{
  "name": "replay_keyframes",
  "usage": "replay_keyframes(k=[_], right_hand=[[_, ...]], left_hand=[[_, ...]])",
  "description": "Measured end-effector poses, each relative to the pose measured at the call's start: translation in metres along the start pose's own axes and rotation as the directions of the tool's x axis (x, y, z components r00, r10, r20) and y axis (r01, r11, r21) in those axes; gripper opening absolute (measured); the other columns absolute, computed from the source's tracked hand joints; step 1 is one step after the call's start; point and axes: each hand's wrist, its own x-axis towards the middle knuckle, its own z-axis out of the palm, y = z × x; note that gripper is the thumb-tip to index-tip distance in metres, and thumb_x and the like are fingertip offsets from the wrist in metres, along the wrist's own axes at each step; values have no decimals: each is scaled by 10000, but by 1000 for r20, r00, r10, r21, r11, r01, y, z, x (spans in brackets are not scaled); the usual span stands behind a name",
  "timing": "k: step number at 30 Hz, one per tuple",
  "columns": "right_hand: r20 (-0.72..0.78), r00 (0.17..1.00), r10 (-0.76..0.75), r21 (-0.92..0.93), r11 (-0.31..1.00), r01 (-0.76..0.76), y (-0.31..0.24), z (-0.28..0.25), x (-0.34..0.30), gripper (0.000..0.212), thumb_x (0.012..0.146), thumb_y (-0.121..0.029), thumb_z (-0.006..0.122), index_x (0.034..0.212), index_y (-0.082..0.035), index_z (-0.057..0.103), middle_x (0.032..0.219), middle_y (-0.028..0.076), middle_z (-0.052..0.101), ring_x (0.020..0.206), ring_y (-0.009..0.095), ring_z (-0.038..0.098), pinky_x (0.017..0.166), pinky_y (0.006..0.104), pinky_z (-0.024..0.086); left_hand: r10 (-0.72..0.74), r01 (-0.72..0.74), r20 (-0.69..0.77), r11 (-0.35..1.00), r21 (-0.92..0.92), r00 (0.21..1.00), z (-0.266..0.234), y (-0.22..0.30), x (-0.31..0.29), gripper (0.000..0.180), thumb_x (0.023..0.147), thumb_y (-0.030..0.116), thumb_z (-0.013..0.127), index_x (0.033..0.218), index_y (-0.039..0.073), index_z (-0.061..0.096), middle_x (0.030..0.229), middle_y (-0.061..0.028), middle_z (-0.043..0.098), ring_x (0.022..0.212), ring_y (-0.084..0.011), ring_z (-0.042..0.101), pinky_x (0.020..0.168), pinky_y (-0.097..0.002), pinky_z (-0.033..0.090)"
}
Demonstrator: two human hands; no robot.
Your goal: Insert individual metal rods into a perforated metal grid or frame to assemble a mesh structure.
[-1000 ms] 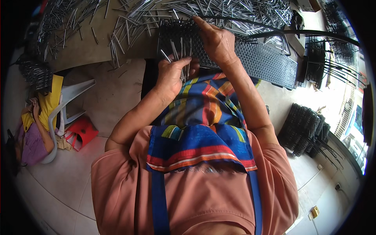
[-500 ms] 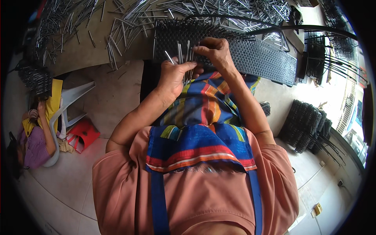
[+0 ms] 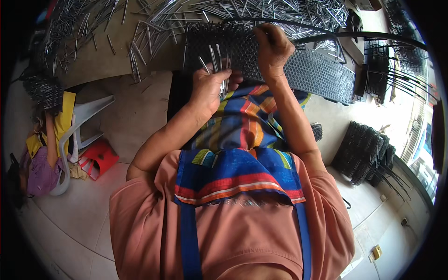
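Two bare hands work in front of a seated person in a striped, multicoloured apron (image 3: 238, 175), seen from above. On the left, the forearm slants inward from a bent, outspread elbow. The left grip (image 3: 207, 86) is turned palm inward, with its thumb laid across a small bunch of thin silvery rods (image 3: 213, 56); it is clamped on them, and their upper ends fan out beyond the thumb.

Farther forward and to the right, the right grip (image 3: 275, 51) is raised, its forearm leaning up and inward, its wrist flexed and its fingers curled closely inward. Whether the fingertips pinch a rod cannot be told.

Behind and below the right grip lies a long dark panel (image 3: 322, 74) with a honeycomb of holes, reaching from just beyond the left grip to well right of the right one. Dark pins (image 3: 205, 35) crowd its far left part. Past both grips, loose metal rods (image 3: 298, 11) lie heaped on a brown desk (image 3: 109, 63).
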Motion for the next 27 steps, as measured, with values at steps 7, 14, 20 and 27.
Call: replay_keyframes(k=[7, 14, 20, 27], right_hand=[[198, 961, -196, -199, 951, 235, -4, 1, 7, 107, 790, -62, 735, 893, -53, 709, 731, 66, 632, 595, 163, 606, 558, 274, 470], [322, 944, -66, -373, 908, 191, -22, -10, -10, 137, 814, -147, 717, 910, -49, 714, 736, 58, 642, 649, 172, 639, 585, 292, 492], [609, 595, 524, 78, 707, -703, -31, -24, -25, 124, 813, -91, 715, 851, 26, 695, 703, 25, 650, 627, 60, 554, 547, 249, 451], [74, 917, 393, 378, 840, -390, -16, -29, -4, 30, 820, 2, 708, 845, -13, 698, 675, -39, 597, 603, 33, 506, 565, 181, 396]], left_hand=[[-15, 15, 18, 999, -39, 1000, 1, 3, 0, 164, 884, -3, 603, 1047, -8, 622, 927, -163, 696, 788, -236, 694, 686, -321, 572], [-4, 8, 58, 996, -85, 998, 2, 2, 1, 148, 875, -13, 613, 1023, -26, 623, 923, -168, 692, 785, -255, 695, 701, -344, 580], [47, -44, 80, 998, -44, 996, 11, -5, -2, 151, 897, 41, 613, 1031, -28, 625, 918, -161, 690, 780, -274, 707, 698, -373, 593], [3, -3, -24, 1000, -6, 1000, -1, -7, -10, 163, 917, 116, 579, 999, -4, 653, 834, -116, 699, 692, -206, 691, 632, -331, 573]])
